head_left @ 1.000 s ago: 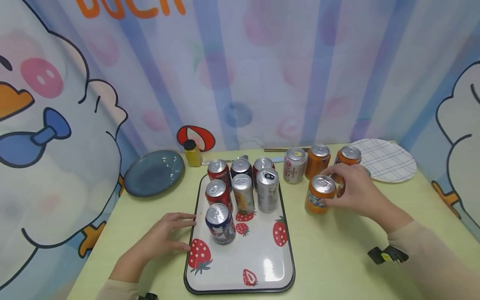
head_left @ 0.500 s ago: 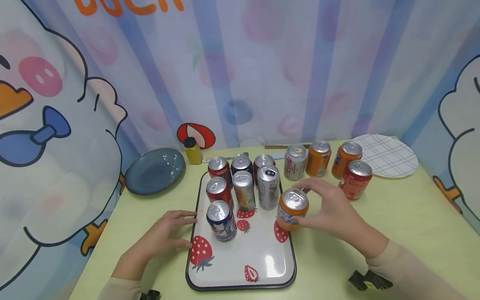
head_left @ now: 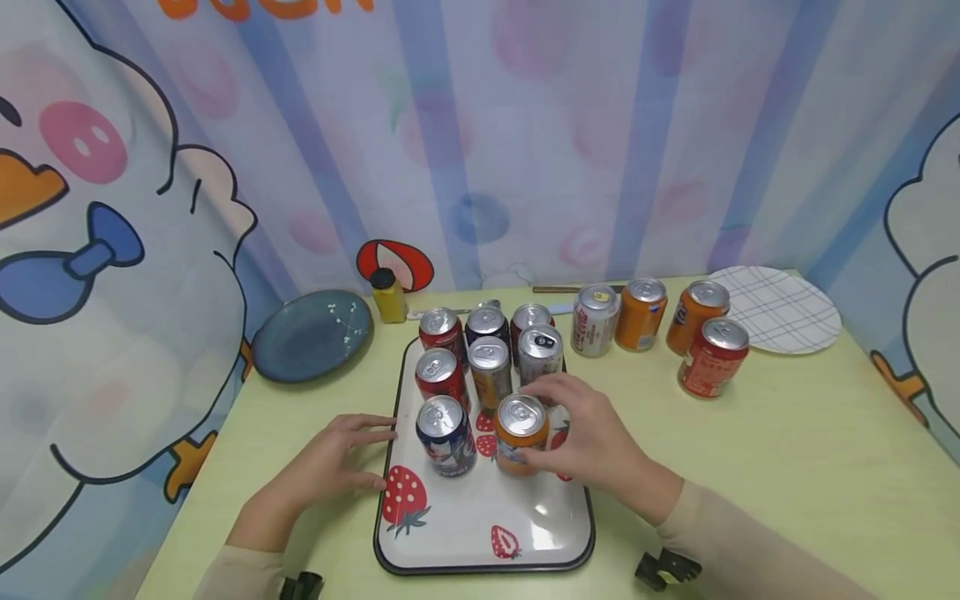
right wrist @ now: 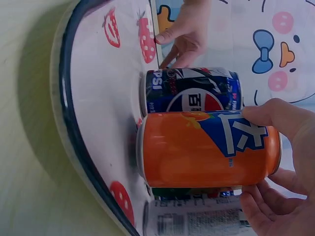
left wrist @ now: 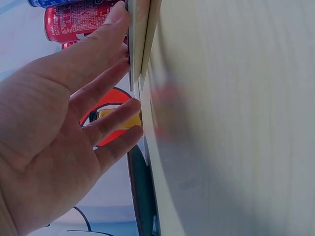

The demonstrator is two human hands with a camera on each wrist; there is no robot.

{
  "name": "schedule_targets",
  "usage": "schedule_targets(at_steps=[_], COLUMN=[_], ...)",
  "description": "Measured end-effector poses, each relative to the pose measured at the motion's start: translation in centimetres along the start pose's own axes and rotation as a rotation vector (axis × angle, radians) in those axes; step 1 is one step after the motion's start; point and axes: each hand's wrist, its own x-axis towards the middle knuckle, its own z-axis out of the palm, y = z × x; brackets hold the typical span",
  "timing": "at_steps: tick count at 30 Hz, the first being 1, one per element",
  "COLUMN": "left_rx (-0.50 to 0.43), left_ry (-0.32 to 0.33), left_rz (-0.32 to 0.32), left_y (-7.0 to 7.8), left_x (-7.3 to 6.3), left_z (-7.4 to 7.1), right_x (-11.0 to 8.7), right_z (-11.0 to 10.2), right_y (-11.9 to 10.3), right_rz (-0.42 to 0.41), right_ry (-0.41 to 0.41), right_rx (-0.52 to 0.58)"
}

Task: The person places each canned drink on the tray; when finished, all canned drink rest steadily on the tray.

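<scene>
My right hand grips an orange soda can near its top, thumb on one side and fingers on the other. The can stands over the white strawberry-print tray, to the right of a dark blue Pepsi can. Behind them on the tray are red cans, a yellow-and-silver can and a tall silver can, partly hidden by the right hand. My left hand rests at the tray's left edge with its fingers extended, fingertips right at the rim and nothing held.
Right of the tray stand a white Coca-Cola can, two orange cans and a red can. A checked plate lies at back right. A dark plate and a yellow bottle are at back left.
My right hand has carried the orange soda can leftward from the table's right side to over the tray, beside the Pepsi can. The left hand stays at the tray's edge.
</scene>
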Motion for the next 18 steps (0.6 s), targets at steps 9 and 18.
schedule_targets(at_steps=[9, 18], left_rx=[-0.002, -0.006], left_ry=[-0.002, 0.001], left_rz=[-0.011, -0.022], left_y=[-0.1, -0.1], left_x=[0.1, 0.1], left_z=[0.1, 0.1], right_x=[0.7, 0.9], right_z=[2.0, 2.4], right_y=[-0.1, -0.4], right_rz=[-0.006, 0.025], right_ry=[0.025, 0.012], right_rx=[-0.003, -0.019])
